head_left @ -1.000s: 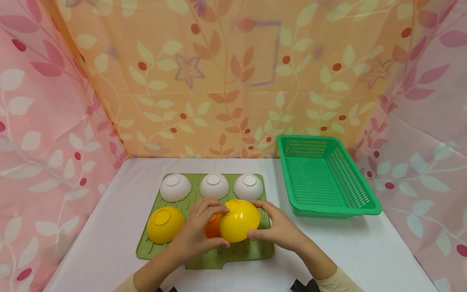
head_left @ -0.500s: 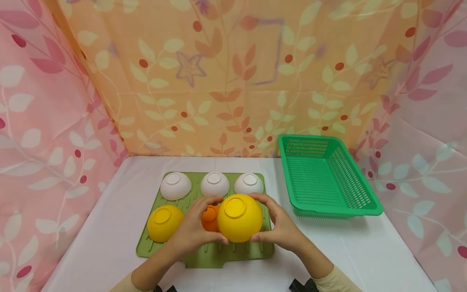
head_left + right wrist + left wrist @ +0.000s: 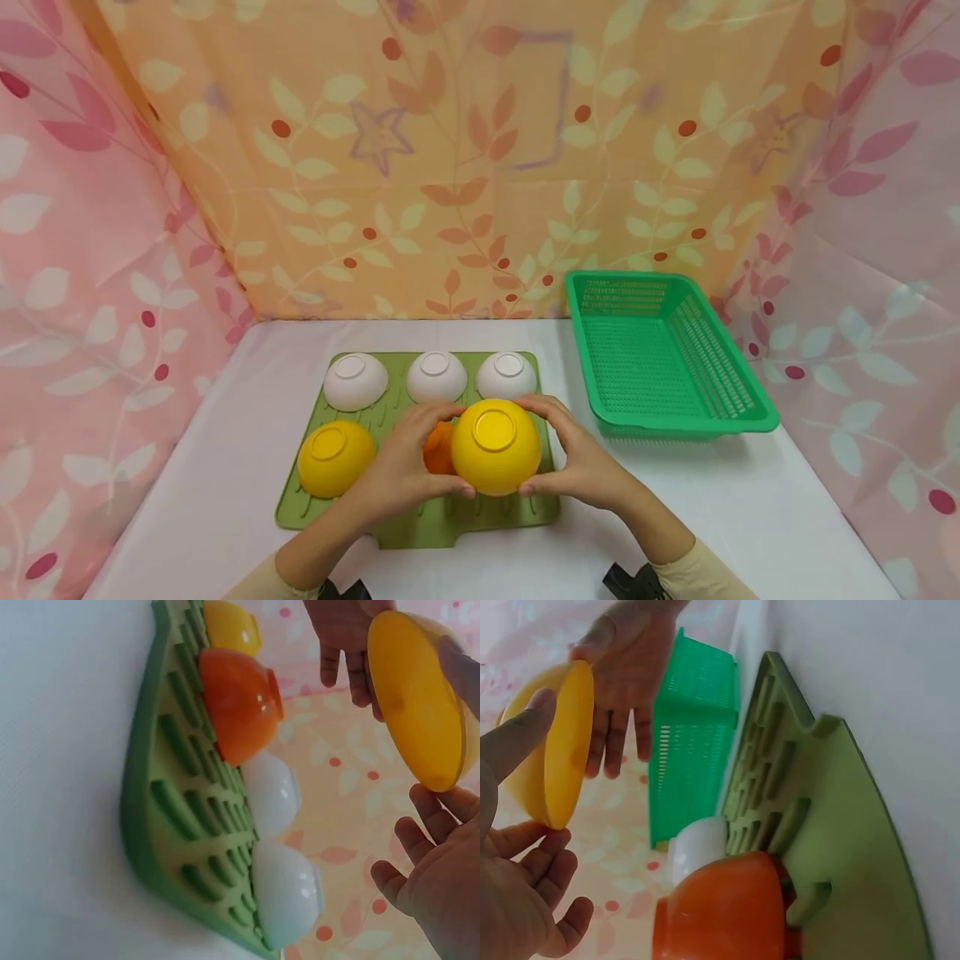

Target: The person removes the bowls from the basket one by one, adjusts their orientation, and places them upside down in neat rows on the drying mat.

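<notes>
Both hands hold a yellow bowl (image 3: 495,471) upside down, its round foot facing up. My left hand (image 3: 405,458) grips its left rim and side between thumb and fingers; my right hand (image 3: 585,462) grips the right side the same way. In both wrist views the bowl hangs apart from the green drying mat (image 3: 420,529). Just left of it an orange bowl (image 3: 238,705) lies inverted on the mat, partly hidden by my left hand in the head view. Another yellow bowl (image 3: 336,462) rests inverted at the mat's front left.
Three white bowls, the left one (image 3: 356,387), the middle one (image 3: 437,383) and the right one (image 3: 507,379), stand inverted along the mat's back row. A green plastic basket (image 3: 678,427) sits at the back right. Patterned cloth walls (image 3: 480,250) enclose the white table (image 3: 675,517).
The yellow bowl between my hands has turned from a tilt so its foot faces up towards the head camera. My left fingers have shifted onto its rim. The other bowls stay put.
</notes>
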Demonstrator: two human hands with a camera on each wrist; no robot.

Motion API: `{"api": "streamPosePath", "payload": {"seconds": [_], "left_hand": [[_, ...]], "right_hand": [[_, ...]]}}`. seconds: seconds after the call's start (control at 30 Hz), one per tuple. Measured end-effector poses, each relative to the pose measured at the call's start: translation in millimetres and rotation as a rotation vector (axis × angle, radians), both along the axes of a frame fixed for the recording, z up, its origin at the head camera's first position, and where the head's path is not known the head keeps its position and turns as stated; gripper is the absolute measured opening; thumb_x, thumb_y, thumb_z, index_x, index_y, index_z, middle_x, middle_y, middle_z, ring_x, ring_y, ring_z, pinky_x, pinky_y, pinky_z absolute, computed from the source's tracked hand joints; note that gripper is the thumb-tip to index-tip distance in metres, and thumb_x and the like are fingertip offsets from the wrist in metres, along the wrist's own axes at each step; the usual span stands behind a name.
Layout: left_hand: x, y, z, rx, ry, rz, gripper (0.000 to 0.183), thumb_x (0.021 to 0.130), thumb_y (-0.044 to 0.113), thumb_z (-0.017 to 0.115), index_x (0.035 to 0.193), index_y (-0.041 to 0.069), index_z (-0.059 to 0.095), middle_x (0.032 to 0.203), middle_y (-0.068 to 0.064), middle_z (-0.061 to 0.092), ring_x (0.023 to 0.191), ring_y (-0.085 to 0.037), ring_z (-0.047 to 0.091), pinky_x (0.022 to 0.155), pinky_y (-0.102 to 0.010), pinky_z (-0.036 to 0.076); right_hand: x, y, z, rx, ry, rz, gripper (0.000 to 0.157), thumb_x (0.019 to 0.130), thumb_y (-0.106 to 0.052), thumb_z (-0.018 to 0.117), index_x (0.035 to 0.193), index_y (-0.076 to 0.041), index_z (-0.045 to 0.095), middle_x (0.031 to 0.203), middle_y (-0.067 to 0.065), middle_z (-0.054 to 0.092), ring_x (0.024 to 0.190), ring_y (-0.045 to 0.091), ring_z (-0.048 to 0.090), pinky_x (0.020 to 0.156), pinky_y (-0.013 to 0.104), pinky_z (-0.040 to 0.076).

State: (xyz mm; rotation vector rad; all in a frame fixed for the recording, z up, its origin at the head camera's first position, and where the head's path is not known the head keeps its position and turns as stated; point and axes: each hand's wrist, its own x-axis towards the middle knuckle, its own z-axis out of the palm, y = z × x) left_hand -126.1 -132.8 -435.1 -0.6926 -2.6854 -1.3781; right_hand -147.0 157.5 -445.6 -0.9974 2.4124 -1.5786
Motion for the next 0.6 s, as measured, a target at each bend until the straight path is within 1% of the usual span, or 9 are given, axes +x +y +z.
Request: {"api": "streamPosePath", "payload": {"seconds": [0.07, 0.17, 0.23, 0.3, 0.37, 0.47, 0.53, 0.6], "left_hand": [[-6.8, 4.7, -1.7, -0.025, 0.010, -0.027, 0.089, 0.061, 0.047, 0.097, 0.138, 0.028, 0.057, 0.139, 0.007, 0.055, 0.130, -0.024, 0.048, 0.106, -0.058, 0.042], [-19.1, 10.2, -5.6, -0.075, 0.008, -0.066, 0.090, 0.061, 0.046, 0.098, 0.137, 0.025, 0.057, 0.134, 0.005, 0.057, 0.124, -0.027, 0.052, 0.101, -0.053, 0.045], [-27.3, 13.0, -9.2, -0.126, 0.007, -0.091, 0.090, 0.061, 0.049, 0.097, 0.137, 0.025, 0.057, 0.132, 0.005, 0.058, 0.120, -0.027, 0.053, 0.098, -0.051, 0.046], [-35.0, 16.4, -12.8, -0.178, 0.012, -0.119, 0.091, 0.062, 0.050, 0.097, 0.139, 0.024, 0.056, 0.134, 0.005, 0.059, 0.123, -0.025, 0.052, 0.101, -0.051, 0.044], [-42.6, 20.3, -16.6, -0.239, 0.045, -0.146, 0.092, 0.063, 0.050, 0.097, 0.139, 0.021, 0.056, 0.135, 0.004, 0.060, 0.124, -0.023, 0.051, 0.104, -0.051, 0.041], [-52.9, 26.1, -22.3, -0.339, 0.122, -0.173, 0.091, 0.063, 0.052, 0.096, 0.138, 0.016, 0.057, 0.134, 0.002, 0.061, 0.125, -0.021, 0.048, 0.108, -0.050, 0.035], [-58.1, 28.9, -26.3, -0.396, 0.159, -0.176, 0.091, 0.062, 0.054, 0.095, 0.136, 0.015, 0.059, 0.131, 0.001, 0.062, 0.121, -0.020, 0.048, 0.106, -0.049, 0.035], [-61.9, 30.8, -30.1, -0.437, 0.170, -0.177, 0.091, 0.062, 0.057, 0.094, 0.135, 0.015, 0.060, 0.129, 0.001, 0.063, 0.119, -0.020, 0.048, 0.105, -0.048, 0.035]], "right_hand": [[-0.6, 3.8, -4.2, 0.009, -0.005, -0.016, 0.096, 0.072, -0.024, 0.095, 0.152, -0.027, 0.042, 0.153, -0.003, 0.042, 0.146, 0.026, 0.034, 0.114, 0.071, 0.023], [-2.0, 8.1, -13.9, 0.033, -0.016, -0.049, 0.097, 0.073, -0.028, 0.095, 0.153, -0.024, 0.041, 0.152, -0.001, 0.043, 0.145, 0.031, 0.036, 0.114, 0.071, 0.025], [-3.4, 11.0, -21.0, 0.061, -0.019, -0.070, 0.098, 0.073, -0.031, 0.094, 0.154, -0.023, 0.040, 0.153, 0.001, 0.042, 0.145, 0.034, 0.036, 0.113, 0.072, 0.027], [-5.1, 14.3, -27.8, 0.092, -0.026, -0.092, 0.099, 0.072, -0.032, 0.095, 0.154, -0.022, 0.040, 0.154, 0.003, 0.041, 0.146, 0.035, 0.035, 0.113, 0.072, 0.026], [-7.7, 17.3, -33.2, 0.118, -0.036, -0.114, 0.100, 0.070, -0.033, 0.096, 0.153, -0.022, 0.040, 0.155, 0.004, 0.040, 0.147, 0.035, 0.034, 0.114, 0.071, 0.025], [-13.5, 20.9, -41.0, 0.153, -0.050, -0.143, 0.101, 0.067, -0.033, 0.097, 0.151, -0.023, 0.042, 0.155, 0.005, 0.040, 0.148, 0.035, 0.033, 0.116, 0.069, 0.025], [-17.8, 22.4, -46.0, 0.179, -0.065, -0.160, 0.101, 0.066, -0.035, 0.098, 0.150, -0.024, 0.042, 0.155, 0.004, 0.040, 0.148, 0.034, 0.032, 0.116, 0.068, 0.025], [-21.8, 23.1, -51.2, 0.200, -0.085, -0.168, 0.100, 0.066, -0.036, 0.098, 0.150, -0.024, 0.043, 0.155, 0.004, 0.040, 0.148, 0.034, 0.032, 0.117, 0.067, 0.026]]}}
